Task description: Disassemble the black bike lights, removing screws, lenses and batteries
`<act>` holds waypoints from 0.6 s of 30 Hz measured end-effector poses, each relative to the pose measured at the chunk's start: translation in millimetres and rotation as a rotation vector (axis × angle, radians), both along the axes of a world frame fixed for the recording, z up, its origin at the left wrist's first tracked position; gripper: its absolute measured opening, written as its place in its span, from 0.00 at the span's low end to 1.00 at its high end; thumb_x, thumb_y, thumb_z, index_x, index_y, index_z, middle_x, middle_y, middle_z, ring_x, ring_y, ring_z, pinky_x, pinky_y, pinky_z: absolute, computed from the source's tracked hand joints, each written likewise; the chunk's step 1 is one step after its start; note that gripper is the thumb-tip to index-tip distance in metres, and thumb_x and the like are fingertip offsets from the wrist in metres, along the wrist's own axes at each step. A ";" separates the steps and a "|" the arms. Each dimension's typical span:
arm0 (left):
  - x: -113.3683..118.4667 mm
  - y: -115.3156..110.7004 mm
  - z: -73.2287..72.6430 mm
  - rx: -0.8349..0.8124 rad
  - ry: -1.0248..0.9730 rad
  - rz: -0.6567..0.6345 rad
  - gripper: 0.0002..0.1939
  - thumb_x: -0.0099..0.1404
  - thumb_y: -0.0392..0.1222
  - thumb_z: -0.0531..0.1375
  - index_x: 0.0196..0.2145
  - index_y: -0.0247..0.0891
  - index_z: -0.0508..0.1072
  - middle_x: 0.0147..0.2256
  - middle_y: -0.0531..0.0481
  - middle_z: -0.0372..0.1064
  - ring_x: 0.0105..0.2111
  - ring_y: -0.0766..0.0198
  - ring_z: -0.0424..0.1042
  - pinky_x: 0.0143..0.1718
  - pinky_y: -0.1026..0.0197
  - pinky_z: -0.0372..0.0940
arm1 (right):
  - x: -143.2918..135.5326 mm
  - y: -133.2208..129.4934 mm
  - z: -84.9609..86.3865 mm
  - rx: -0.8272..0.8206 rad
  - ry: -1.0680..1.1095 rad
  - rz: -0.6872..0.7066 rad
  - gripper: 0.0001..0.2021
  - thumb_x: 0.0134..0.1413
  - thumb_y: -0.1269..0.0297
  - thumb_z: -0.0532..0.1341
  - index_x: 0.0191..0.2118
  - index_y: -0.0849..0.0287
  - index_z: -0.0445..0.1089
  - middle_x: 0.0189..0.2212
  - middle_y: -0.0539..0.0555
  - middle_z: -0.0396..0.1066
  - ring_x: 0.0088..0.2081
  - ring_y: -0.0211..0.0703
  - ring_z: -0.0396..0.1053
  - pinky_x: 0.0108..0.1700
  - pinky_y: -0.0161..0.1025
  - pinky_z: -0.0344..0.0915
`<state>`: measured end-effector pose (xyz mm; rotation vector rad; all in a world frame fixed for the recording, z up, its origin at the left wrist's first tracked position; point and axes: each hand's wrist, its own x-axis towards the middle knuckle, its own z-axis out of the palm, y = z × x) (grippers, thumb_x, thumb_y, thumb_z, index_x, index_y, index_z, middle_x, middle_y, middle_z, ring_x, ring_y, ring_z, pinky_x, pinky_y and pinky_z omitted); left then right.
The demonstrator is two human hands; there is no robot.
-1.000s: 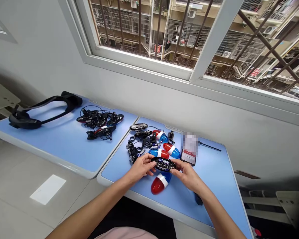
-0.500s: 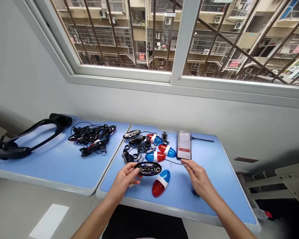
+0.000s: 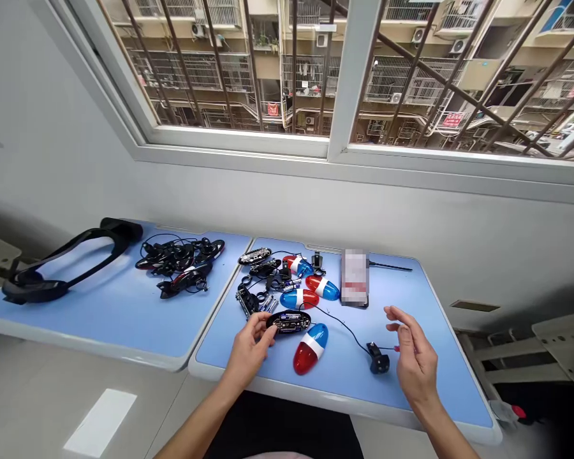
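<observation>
My left hand (image 3: 249, 347) grips the left end of an oval black housing (image 3: 289, 322), open side up, with batteries and a circuit board showing inside. From this housing a thin black wire (image 3: 339, 319) runs to a small black bracket piece (image 3: 379, 361) on the table. My right hand (image 3: 416, 360) is raised just right of the bracket, index finger and thumb apart. A thin screwdriver (image 3: 388, 348) with a reddish handle end sticks out leftward from this hand; most of its handle is hidden. Between the hands lies a red, white and blue shell (image 3: 310, 349).
Several more coloured shells (image 3: 322, 288) lie behind, beside opened black housings (image 3: 254, 256) and loose batteries (image 3: 268, 303). A phone (image 3: 362, 305) lies at the back. On the left table are a pile of black devices (image 3: 176, 258) and a black headband-like frame (image 3: 67, 287).
My right hand has moved right and towards me, off the wire, uncovering the bracket piece. The black housing in my left hand has shifted slightly right.
</observation>
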<state>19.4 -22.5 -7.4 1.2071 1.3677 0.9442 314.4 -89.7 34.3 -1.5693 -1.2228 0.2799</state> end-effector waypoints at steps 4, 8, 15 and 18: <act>-3.0 1.2 1.6 0.128 0.133 -0.059 0.25 0.59 0.51 0.62 0.53 0.40 0.70 0.30 0.52 0.70 0.28 0.61 0.69 0.31 0.61 0.64 | 20.5 -7.6 -11.5 -0.109 -0.314 -0.054 0.20 0.66 0.52 0.49 0.50 0.56 0.72 0.40 0.58 0.78 0.34 0.47 0.76 0.30 0.40 0.70; -4.0 1.9 7.9 0.165 0.214 -0.078 0.25 0.60 0.46 0.63 0.55 0.43 0.72 0.25 0.53 0.68 0.27 0.59 0.68 0.31 0.61 0.61 | 46.4 -15.7 -10.5 -0.325 -0.509 0.033 0.20 0.62 0.45 0.51 0.40 0.53 0.75 0.22 0.52 0.75 0.20 0.46 0.71 0.23 0.40 0.63; -0.6 6.1 13.7 0.160 0.159 -0.057 0.25 0.59 0.45 0.65 0.55 0.43 0.74 0.32 0.49 0.73 0.30 0.57 0.69 0.35 0.60 0.63 | 17.6 -13.2 27.5 -0.250 -0.095 0.194 0.19 0.62 0.47 0.55 0.45 0.55 0.74 0.23 0.52 0.73 0.24 0.42 0.71 0.25 0.35 0.70; 0.2 5.6 13.1 0.209 0.169 -0.074 0.26 0.61 0.47 0.63 0.57 0.45 0.71 0.48 0.45 0.73 0.34 0.57 0.71 0.35 0.59 0.65 | -16.2 -1.6 28.8 -0.360 -0.086 0.384 0.17 0.62 0.49 0.57 0.45 0.55 0.75 0.29 0.54 0.77 0.30 0.44 0.76 0.29 0.35 0.72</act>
